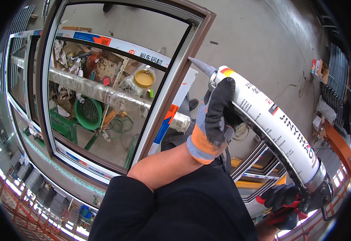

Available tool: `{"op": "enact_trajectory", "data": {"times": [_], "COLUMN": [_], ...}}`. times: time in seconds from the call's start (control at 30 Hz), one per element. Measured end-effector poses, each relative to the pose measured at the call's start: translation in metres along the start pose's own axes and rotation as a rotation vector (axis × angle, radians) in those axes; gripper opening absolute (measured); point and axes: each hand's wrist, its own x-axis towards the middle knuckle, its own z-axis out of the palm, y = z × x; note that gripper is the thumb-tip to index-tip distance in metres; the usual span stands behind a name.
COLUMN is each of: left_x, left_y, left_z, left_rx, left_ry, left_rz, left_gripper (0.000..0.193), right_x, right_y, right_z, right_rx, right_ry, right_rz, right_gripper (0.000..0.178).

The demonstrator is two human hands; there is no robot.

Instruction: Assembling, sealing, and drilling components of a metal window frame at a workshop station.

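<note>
A caulking gun (262, 137) with a white sealant tube (277, 120) in it slants across the right side of the view. My left hand (215, 120), in an orange and grey glove with black-coated fingers, is closed around its front end, just behind the grey nozzle (202, 66). At the lower right, my right hand (281, 201), in a dark glove, grips the handle end; part of that grip is hidden. The nozzle tip meets the outer edge of a brown window frame (178, 82) in the picture; whether it touches, I cannot tell.
Through the frame show a plastic-wrapped bar (103, 90), a green basket (88, 111) of small metal pieces and a yellow-topped tub (144, 78). More frames (259, 170) lie below the gun. A cardboard box (321, 70) stands at the far right beside stacked profiles.
</note>
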Motion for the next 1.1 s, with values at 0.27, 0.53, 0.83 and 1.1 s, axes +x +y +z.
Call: {"op": "enact_trajectory", "data": {"times": [0.27, 0.53, 0.83, 1.1], "left_x": [-0.041, -0.054, -0.051, -0.059], "left_y": [-0.003, 0.002, -0.003, -0.008], "left_z": [-0.049, -0.036, -0.044, -0.054], "left_rx": [0.025, 0.031, 0.044, 0.057], "left_ry": [-0.03, 0.002, -0.001, -0.016], "left_rz": [0.025, 0.055, 0.079, 0.122], "left_gripper": [0.035, 0.036, 0.036, 0.035], "right_x": [-0.028, -0.042, -0.036, -0.054], "right_y": [0.021, 0.03, 0.025, 0.028], "right_z": [0.074, 0.038, 0.03, 0.027], "right_rx": [-0.092, 0.024, 0.16, 0.075], "right_ry": [0.322, 0.083, 0.007, 0.072], "right_rz": [0.075, 0.035, 0.076, 0.082], "right_gripper": [0.041, 0.041, 0.038, 0.036]}}
